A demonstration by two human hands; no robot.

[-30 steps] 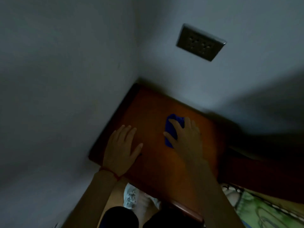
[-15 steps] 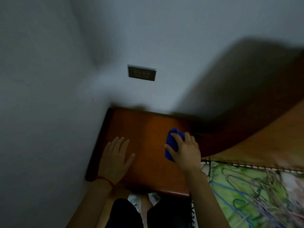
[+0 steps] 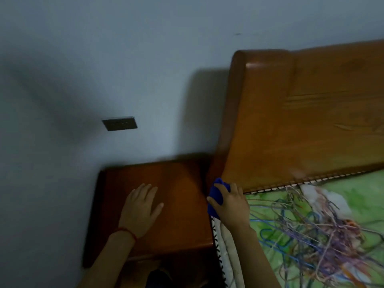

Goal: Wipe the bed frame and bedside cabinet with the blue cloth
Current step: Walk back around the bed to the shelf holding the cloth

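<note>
Where the dim room's pale blue-grey wall (image 3: 124, 59) meets the furniture, the following items are recorded.

Item: reddish-brown wooden bedside cabinet (image 3: 178, 183), flat glossy top, set against the wall and just beside the bed.

Item: left hand (image 3: 140, 209), grip spread, palm down and flat on the cabinet top, fingers pointing toward the wall. Thin red string bracelet (image 3: 126, 231) around the wrist.

Item: right hand (image 3: 230, 206), grip closed around a bunched deep-blue cloth (image 3: 215, 197). Cloth sits at the lower left corner of the headboard, in the narrow gap between cabinet and bed, touching or very nearly touching the wood; exact contact cannot be told. Blue folds show above the fingers and below the thumb.

Item: tall orange-brown wooden headboard (image 3: 301, 121), rounded upper corner, carved grain lines on its face, upright against the wall.

Item: green patterned bed mat (image 3: 342, 204) with stitched dark-and-white edging, lying against the base of the headboard.

Item: tangled heap of thin wire clothes hangers (image 3: 315, 229), blue, purple and pale tones, on the mat, near the right forearm.

Item: dark rectangular wall socket plate (image 3: 120, 123), above the cabinet, well apart from both hands.
</note>
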